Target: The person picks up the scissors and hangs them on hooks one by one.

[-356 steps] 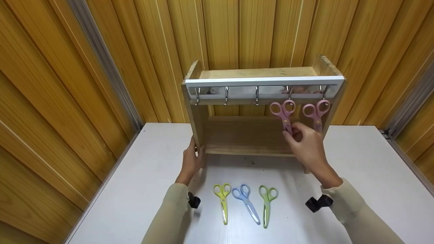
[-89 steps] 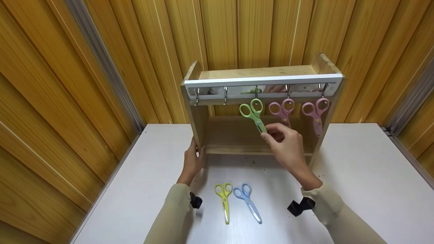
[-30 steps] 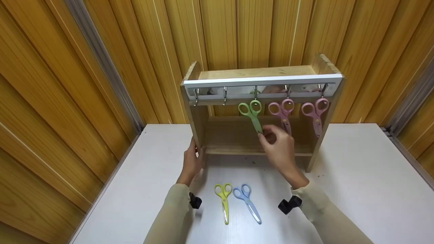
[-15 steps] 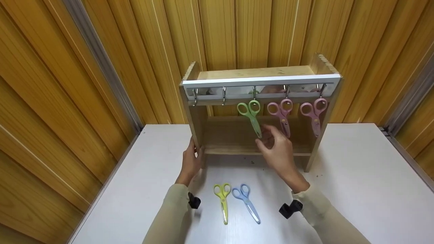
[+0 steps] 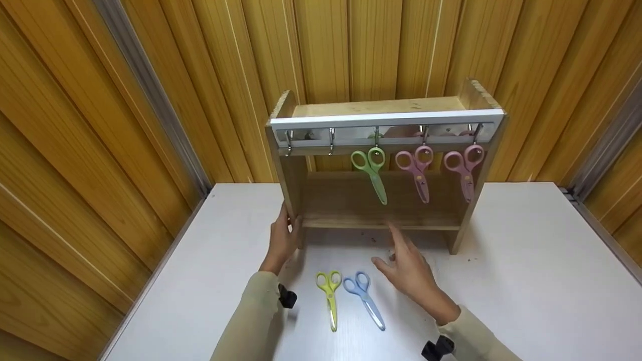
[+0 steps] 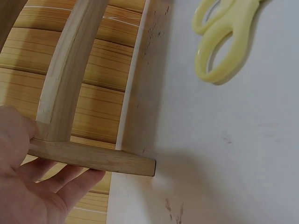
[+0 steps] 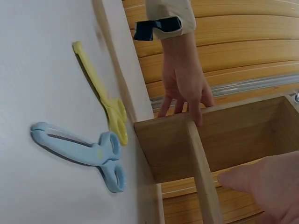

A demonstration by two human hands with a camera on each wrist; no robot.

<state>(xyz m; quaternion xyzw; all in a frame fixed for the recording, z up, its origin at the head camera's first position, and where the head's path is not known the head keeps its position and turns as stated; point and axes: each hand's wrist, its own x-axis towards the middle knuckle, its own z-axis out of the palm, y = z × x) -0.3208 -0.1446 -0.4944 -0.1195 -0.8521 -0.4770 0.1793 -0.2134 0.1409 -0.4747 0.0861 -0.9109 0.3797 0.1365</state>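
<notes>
My left hand (image 5: 282, 242) grips the left side board of a small wooden shelf (image 5: 381, 108), its thumb and fingers on either side of the board in the left wrist view. My right hand (image 5: 409, 268) is low in front of the shelf, fingers spread and holding nothing. Closest to it on the white table lie blue scissors (image 5: 366, 301), with yellow scissors (image 5: 330, 296) to their left. Green scissors (image 5: 372, 173) hang by one finger loop from the middle hook. Pink scissors (image 5: 420, 173) and a second pink pair (image 5: 466, 173) hang to their right.
A metal strip along the shelf's front carries several hooks; the leftmost hook (image 5: 288, 143) and the one beside it (image 5: 331, 143) hold nothing. Wood-patterned panels (image 5: 326, 50) stand behind the white table (image 5: 200, 281).
Earlier the green scissors lay on the table; now they hang on the middle hook. My right hand let go of their blades and dropped toward the table. My left hand stayed put.
</notes>
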